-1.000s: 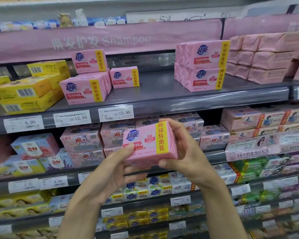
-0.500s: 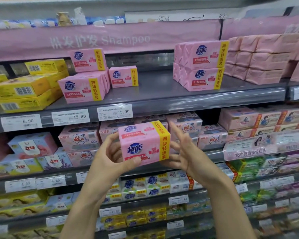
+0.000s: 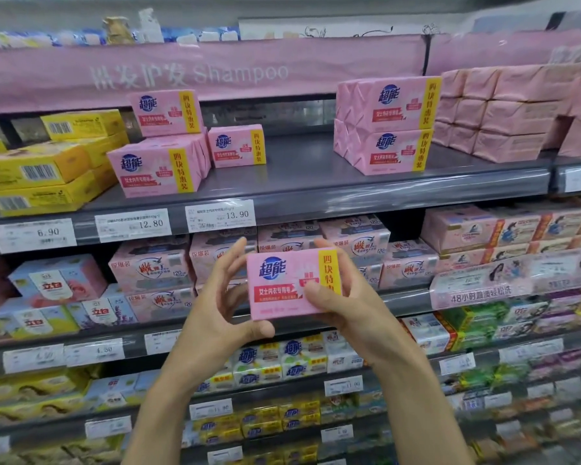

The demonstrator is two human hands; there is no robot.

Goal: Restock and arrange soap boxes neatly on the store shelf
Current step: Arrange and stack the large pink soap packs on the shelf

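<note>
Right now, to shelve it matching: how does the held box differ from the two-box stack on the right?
The held box is single, gripped by left hand and right hand below the shelf; the stack is two boxes resting on it. The held box faces front; the stack is angled, showing folded ends. Both: pink, blue logo, yellow strip.

Soap box point(image 3: 282, 285) label partly beneath hands point(image 3: 351, 307)

Nearest soap box point(image 3: 289, 283): pink, yellow side band, blue logo, red label strip; stacked boxes point(image 3: 10, 164) at left: yellow, black barcodes; shelf point(image 3: 316, 182): grey; banner point(image 3: 349, 62): pink, white lettering.
</note>
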